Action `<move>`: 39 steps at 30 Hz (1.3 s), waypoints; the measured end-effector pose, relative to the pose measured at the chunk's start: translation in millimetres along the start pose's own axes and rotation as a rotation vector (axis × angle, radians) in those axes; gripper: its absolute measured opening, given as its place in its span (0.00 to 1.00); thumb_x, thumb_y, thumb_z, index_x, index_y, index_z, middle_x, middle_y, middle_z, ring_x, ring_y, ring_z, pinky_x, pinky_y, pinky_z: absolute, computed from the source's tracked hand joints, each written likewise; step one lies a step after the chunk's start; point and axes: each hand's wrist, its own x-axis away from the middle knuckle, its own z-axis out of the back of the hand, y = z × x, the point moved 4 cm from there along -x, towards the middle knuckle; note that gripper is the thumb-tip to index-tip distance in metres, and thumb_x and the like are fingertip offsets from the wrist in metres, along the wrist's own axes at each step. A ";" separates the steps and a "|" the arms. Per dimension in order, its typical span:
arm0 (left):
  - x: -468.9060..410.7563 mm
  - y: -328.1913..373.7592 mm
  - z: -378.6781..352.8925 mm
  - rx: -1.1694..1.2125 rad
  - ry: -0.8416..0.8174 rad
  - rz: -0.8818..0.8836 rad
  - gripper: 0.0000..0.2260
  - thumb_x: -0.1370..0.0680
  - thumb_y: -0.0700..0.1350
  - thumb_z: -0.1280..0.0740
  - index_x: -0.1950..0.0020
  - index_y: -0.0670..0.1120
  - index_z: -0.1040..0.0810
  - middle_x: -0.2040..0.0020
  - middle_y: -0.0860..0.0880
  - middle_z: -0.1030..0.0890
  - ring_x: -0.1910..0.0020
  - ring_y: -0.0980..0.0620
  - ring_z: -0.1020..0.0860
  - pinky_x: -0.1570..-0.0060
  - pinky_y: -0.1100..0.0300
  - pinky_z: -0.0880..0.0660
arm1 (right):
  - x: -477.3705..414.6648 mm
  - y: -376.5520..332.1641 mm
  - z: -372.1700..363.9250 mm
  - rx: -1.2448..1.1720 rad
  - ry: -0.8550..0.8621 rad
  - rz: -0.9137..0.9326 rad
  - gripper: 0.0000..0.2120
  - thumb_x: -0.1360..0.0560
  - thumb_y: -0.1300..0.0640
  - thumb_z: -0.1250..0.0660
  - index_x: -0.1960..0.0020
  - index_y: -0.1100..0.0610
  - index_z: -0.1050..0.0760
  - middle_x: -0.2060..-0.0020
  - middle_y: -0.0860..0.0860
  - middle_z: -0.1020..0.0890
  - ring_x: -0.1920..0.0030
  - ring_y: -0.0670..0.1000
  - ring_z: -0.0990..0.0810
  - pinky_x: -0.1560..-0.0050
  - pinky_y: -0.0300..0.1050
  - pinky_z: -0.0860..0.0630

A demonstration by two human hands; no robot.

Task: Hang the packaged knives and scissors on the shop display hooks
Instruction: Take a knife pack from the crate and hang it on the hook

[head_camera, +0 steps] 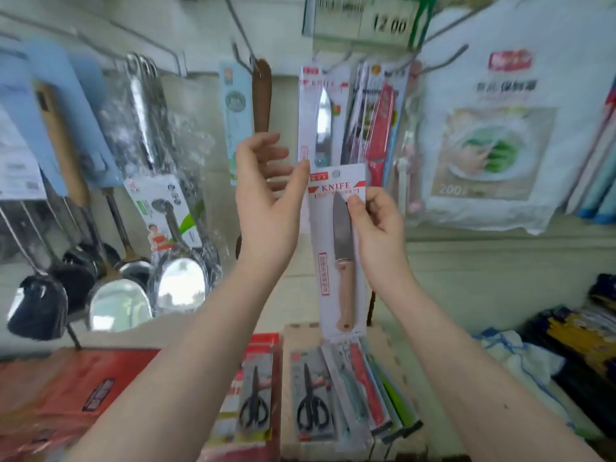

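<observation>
The right hand [376, 225] holds a carded knife [340, 248] upright in a pinch grip, below a hanging knife pack [318, 121] on its display hook [336, 66]. The left hand [266, 191] is released, its thumb touching the card's top corner. Packaged scissors [311, 403] lie on the worktop [400, 378].

hanging knife pack [315, 125] just above the grip, crowded packs [376, 118] upper right, open gap left of left hand [266, 198]
</observation>
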 end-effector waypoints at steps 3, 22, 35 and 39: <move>-27.8 19.1 -12.1 -0.016 -0.029 -0.055 0.17 0.25 0.41 0.34 0.39 0.48 0.33 0.48 0.53 0.27 0.54 0.56 0.25 0.56 0.69 0.28 | -14.6 -19.1 -2.9 0.006 0.031 0.031 0.06 0.25 0.56 0.39 0.59 0.48 0.27 0.60 0.60 0.21 0.57 0.50 0.25 0.51 0.49 0.28; -81.9 103.7 -40.5 0.091 -0.189 -0.306 0.07 0.22 0.47 0.38 0.44 0.51 0.28 0.54 0.56 0.23 0.54 0.61 0.23 0.50 0.65 0.26 | -43.3 -105.6 1.9 -0.010 0.092 0.148 0.10 0.22 0.61 0.39 0.60 0.51 0.27 0.56 0.68 0.23 0.59 0.51 0.28 0.55 0.45 0.31; -81.0 103.4 -44.1 0.134 -0.165 -0.248 0.04 0.21 0.46 0.38 0.56 0.54 0.29 0.60 0.56 0.22 0.56 0.52 0.21 0.49 0.48 0.24 | -58.2 -109.7 -1.9 0.045 0.084 0.105 0.11 0.23 0.58 0.39 0.52 0.68 0.28 0.52 0.71 0.24 0.53 0.68 0.26 0.56 0.49 0.30; -78.9 101.5 -44.6 0.120 -0.161 -0.251 0.03 0.21 0.45 0.39 0.54 0.53 0.30 0.61 0.58 0.24 0.59 0.61 0.24 0.51 0.60 0.26 | -55.5 -111.7 -2.5 0.067 0.054 0.084 0.07 0.23 0.59 0.39 0.57 0.60 0.26 0.58 0.67 0.23 0.63 0.54 0.29 0.59 0.46 0.34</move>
